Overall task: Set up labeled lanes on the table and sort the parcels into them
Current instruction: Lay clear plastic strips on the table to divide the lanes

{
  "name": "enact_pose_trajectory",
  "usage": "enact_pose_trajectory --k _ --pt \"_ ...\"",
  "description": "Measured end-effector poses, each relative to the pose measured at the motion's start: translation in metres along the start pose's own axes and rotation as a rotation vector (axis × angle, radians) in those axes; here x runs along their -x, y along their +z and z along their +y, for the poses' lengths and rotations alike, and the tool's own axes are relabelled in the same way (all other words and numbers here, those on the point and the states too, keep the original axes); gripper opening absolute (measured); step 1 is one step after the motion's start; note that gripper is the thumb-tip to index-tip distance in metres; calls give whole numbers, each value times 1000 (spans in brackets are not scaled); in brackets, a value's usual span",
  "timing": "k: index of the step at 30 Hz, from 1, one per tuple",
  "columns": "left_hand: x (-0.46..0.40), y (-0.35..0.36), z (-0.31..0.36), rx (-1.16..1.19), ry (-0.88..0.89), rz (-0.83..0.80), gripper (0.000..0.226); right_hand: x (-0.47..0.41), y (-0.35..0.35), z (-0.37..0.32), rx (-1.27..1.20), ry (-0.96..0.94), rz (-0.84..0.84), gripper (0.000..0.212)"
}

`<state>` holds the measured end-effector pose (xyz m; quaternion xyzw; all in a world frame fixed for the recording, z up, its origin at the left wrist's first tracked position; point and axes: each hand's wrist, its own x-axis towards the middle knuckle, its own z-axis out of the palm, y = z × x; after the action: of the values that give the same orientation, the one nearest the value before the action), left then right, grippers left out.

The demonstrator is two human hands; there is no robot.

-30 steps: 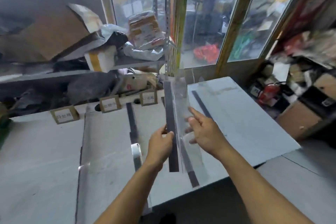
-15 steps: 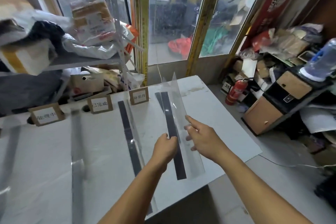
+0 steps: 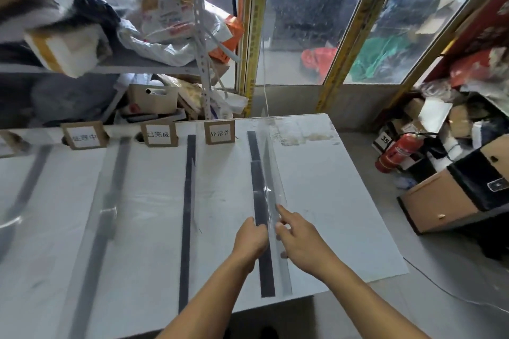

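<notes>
Three cardboard labels, four dark strips on the table [image 3: 330, 190]; left hand [image 3: 252, 237] seemingly pinches, right hand [image 3: 300, 239] with fingers extended steadies one clear upright divider [image 3: 271, 173].

White table [image 3: 330, 201], dark strips [image 3: 190, 201], cardboard labels [image 3: 219, 132]

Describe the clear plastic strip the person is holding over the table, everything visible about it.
The clear plastic strip is long, narrow and see-through, with glare along its edges. It stands on its long edge along the rightmost dark tape line on the white table, running from near the brown card label toward the person. The left hand grips its near part from the left; the right hand touches it from the right, index finger extended.
</notes>
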<state>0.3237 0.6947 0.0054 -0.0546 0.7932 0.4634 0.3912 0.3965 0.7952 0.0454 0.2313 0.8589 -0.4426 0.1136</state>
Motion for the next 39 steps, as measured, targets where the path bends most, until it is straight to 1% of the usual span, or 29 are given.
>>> enact_pose_trajectory --k 2,7,13,15,21,27,29,31,32,35,39 --pt "1 12 -4 22 -36 15 50 3 -1 13 24 -12 -36 51" --pt "1 37 -14 72 -87 70 56 -1 -6 40 29 -43 -100 51" --pt "-2 57 -22 120 -83 91 57 -4 -10 56 14 -33 -126 53" --pt "-3 61 -22 136 -80 87 57 -6 -12 58 25 -37 -130 53" --pt "-10 68 -30 150 -63 77 57 -14 -7 66 -57 14 -136 54" --pt "-15 72 -43 47 -38 70 55 -22 -4 78 -60 87 -139 45" --pt "-17 71 -43 18 -23 98 53 -30 -10 79 -91 128 -54 40" --pt "-23 68 -38 4 -19 146 51 -47 -25 76 -189 167 80 47" --pt "-27 67 -34 8 -17 163 50 -57 -32 72 -228 179 104 52" --pt "-42 60 -22 41 7 150 51 -80 -46 56 -256 167 33 70" --pt "-63 48 -5 99 64 86 58 -96 -37 36 -224 117 -34 76"
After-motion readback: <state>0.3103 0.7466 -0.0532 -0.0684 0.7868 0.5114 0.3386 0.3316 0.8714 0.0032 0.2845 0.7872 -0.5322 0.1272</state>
